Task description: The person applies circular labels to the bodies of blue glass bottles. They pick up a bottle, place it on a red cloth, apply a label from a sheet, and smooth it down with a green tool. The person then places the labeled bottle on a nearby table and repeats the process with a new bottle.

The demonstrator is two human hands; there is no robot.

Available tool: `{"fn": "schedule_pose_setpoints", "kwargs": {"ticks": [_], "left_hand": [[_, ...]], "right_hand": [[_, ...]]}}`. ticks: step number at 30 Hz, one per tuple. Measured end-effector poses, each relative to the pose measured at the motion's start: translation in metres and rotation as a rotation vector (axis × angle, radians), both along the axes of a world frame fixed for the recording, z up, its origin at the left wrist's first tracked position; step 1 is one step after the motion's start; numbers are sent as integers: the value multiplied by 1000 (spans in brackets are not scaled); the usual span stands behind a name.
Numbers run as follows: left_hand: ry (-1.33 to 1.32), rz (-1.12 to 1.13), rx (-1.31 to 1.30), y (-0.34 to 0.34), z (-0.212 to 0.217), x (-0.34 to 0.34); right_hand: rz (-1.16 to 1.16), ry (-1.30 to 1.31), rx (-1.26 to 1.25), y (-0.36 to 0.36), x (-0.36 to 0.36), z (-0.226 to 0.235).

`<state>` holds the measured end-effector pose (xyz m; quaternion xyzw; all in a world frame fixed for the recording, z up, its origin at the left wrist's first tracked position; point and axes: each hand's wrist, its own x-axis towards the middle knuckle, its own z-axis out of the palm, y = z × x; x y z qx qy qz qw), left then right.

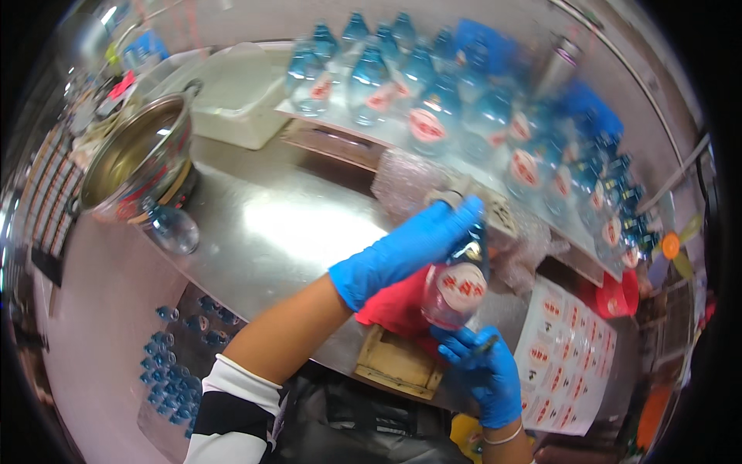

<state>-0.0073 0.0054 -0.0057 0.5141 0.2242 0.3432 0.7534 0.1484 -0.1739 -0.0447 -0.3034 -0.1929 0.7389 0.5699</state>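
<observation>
My left hand (429, 240), in a blue glove, is closed round the upper part of a bluish clear bottle (456, 292). The bottle is tilted and has a round label with red print on its side. Just below the bottle's base is my gloved right hand (487, 375), fingers curled, with a thin dark stick-like thing (484, 349) between them. Its fingertips are close to the base; whether they touch it I cannot tell. Under the bottle lies a red cloth (398, 303), next to an open wooden box (398, 362) at the table's near edge.
Several labelled bottles (433, 120) crowd a raised shelf at the back. A label sheet (568, 356) hangs at the right. On the metal table (255, 201) stand a large pot (139, 158), a white tub (239, 97) and a single bottle (174, 228). More bottles (166, 371) stand low at left.
</observation>
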Motion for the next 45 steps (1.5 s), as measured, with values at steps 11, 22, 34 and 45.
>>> {"fn": "schedule_pose_setpoints", "kwargs": {"ticks": [11, 22, 34, 45], "left_hand": [[-121, 797, 255, -142, 30, -165], [458, 2220, -148, -343, -108, -425], [951, 2293, -469, -335, -439, -523], [1542, 1951, -699, -322, -442, -541]], "right_hand": [[488, -687, 179, 42, -56, 32], [696, -265, -31, 108, -104, 26], [412, -542, -185, 109, -163, 40], [447, -672, -187, 128, -220, 41]]}}
